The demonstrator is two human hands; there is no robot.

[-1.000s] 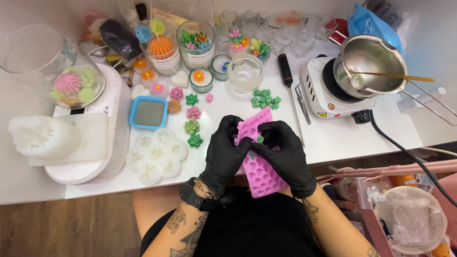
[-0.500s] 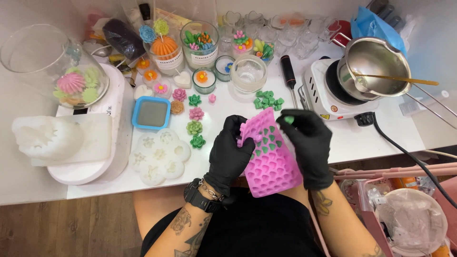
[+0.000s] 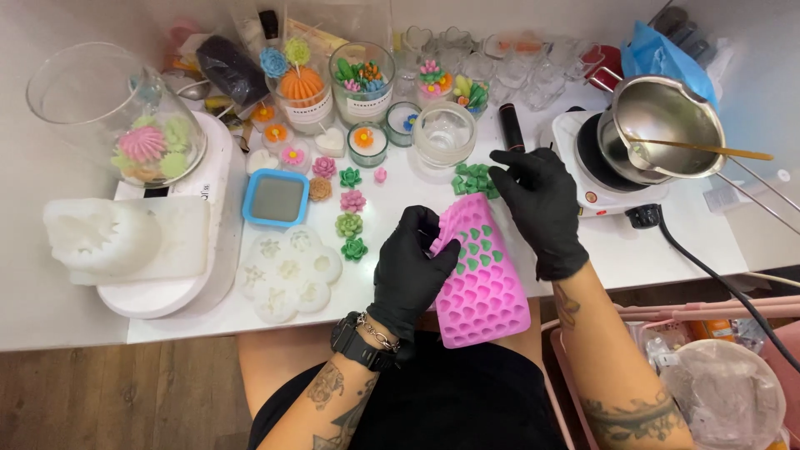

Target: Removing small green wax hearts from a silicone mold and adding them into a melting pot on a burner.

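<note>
Both hands wear black gloves. Left hand (image 3: 412, 271) grips the upper left edge of a pink silicone mould (image 3: 483, 279), fingers curled over its rim and bending that corner upward. Right hand (image 3: 540, 208) is off the mould, fingers loosely spread and empty, hovering over a small pile of green heart-shaped wax pieces (image 3: 473, 179) on the white table (image 3: 208, 321); whether a fingertip touches the pile cannot be told.

That mould lies at the table's near edge, its lower end hanging over the person's lap. Its rows of heart cavities are mostly bare pink, with green hearts remaining in the upper rows close to the left fingers.

Just left of the mould sit small wax succulents (image 3: 350, 225) in green and pink, set in a loose column. Further left lies a white flower-shaped silicone mould (image 3: 287, 271), and above it a blue square mould (image 3: 277, 198) with a grey filling. A clear empty glass jar (image 3: 444, 133) stands behind the pile of hearts, with decorated candle jars (image 3: 362, 83) beyond it. A black lighter (image 3: 510, 127) lies beside the jar.

To the right, a steel melting pot (image 3: 667, 125) with a wooden stick across it rests on a white hotplate (image 3: 587, 171), its black cord (image 3: 708, 271) trailing off the table. At far left a white scale (image 3: 179, 258) carries a lumpy white mould (image 3: 104, 237), with a glass dome (image 3: 108, 108) over a pink and green flower candle behind.
</note>
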